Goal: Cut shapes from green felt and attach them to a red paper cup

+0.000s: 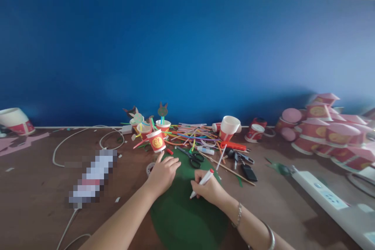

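- In the head view, the only one we have, our right hand point(209, 187) is closed round a marker point(206, 177), pinching it near its tip; we read that low grip as one for fine control
- The marker leans, red end up and tip down at the sheet point(187, 220); whether the tip touches, we cannot tell
- Our left hand point(164, 174) lies palm down, fingers loosely spread and holding nothing, over the sheet's upper left edge, probably to keep it flat
- One of its fingers points up at the foot of a tilted cup point(156, 141); we cannot tell whether they touch
- Our two hands are apart, with bare green between them, which we think leaves room for the tip
- The sheet lies on the table point(123, 179) right in front of us, perhaps for easy reach: dark green, smooth, with a rounded outline, and our arms flank it
- The marker looks slim and white, with its red end above our fingers
- Scissors point(195, 159) rest across the sheet's far edge, and the heap of sticks point(193, 131) lies beyond, we suppose to keep them handy but off the middle
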{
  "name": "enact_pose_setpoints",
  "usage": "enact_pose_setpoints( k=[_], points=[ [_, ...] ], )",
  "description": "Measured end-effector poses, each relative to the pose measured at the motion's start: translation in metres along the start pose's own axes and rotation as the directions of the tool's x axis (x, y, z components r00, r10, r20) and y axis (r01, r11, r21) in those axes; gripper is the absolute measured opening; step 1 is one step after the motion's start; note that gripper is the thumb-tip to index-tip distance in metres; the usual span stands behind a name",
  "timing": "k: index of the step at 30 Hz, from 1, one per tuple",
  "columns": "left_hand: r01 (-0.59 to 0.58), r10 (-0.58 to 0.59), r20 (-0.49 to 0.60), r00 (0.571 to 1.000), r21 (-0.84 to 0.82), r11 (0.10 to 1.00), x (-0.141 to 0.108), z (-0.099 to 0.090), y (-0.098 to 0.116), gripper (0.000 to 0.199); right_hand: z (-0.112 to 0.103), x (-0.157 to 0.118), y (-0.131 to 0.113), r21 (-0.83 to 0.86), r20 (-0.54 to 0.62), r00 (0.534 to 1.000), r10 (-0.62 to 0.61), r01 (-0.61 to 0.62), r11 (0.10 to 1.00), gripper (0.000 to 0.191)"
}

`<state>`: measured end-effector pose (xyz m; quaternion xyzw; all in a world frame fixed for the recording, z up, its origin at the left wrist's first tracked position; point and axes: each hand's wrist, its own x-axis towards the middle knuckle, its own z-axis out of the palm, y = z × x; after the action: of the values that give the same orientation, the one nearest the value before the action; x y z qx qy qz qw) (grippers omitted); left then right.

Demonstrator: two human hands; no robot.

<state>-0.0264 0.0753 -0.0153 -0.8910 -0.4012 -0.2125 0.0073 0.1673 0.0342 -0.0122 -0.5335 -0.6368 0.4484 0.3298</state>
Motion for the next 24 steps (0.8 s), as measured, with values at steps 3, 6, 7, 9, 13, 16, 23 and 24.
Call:
enact_pose_setpoints(
  k=[3, 6, 7, 9, 13, 16, 23, 24],
  points=[
    [0.000, 0.000, -0.001, 1.000, -0.005, 1.000, -0.0001, -0.0003, 0.0004, 0.032, 0.0004, 0.0000, -0.0009, -0.027, -0.013, 1.000, -0.007, 0.006, 1.000, 0.022],
    [-0.001, 0.000, -0.003, 1.000, 0.000, 1.000, -0.0005, -0.0007, 0.0010, 0.033, 0.0005, 0.0003, -0.0025, -0.043, -0.031, 0.999, -0.014, 0.013, 0.999, 0.022],
    [-0.001, 0.001, -0.002, 1.000, 0.001, 1.000, -0.0005, -0.0010, 0.0012, 0.033, 0.0006, 0.0004, -0.0029, -0.045, -0.037, 0.999, -0.019, 0.018, 0.999, 0.023],
    [-0.003, 0.003, 0.004, 1.000, 0.001, 1.000, -0.0005, -0.0020, 0.0016, 0.033, 0.0008, 0.0007, -0.0033, -0.044, -0.053, 0.998, -0.031, 0.029, 0.999, 0.024],
    [-0.007, 0.007, 0.008, 1.000, 0.009, 1.000, -0.0002, -0.0043, 0.0021, 0.032, 0.0018, 0.0014, -0.0033, -0.039, -0.094, 0.995, -0.044, 0.040, 0.998, 0.024],
    [-0.012, 0.012, 0.012, 1.000, 0.010, 1.000, -0.0002, -0.0053, 0.0023, 0.032, 0.0021, 0.0020, -0.0047, -0.056, -0.132, 0.990, -0.040, 0.033, 0.998, 0.024],
    [-0.010, 0.010, 0.009, 1.000, 0.020, 1.000, -0.0005, -0.0054, 0.0026, 0.031, -0.0007, 0.0036, -0.0057, -0.110, -0.208, 0.977, -0.043, 0.020, 0.994, 0.025],
    [-0.011, 0.010, 0.007, 1.000, 0.021, 1.000, -0.0006, -0.0052, 0.0025, 0.032, -0.0011, 0.0039, -0.0051, -0.113, -0.219, 0.975, -0.044, 0.019, 0.993, 0.025]
  ],
)
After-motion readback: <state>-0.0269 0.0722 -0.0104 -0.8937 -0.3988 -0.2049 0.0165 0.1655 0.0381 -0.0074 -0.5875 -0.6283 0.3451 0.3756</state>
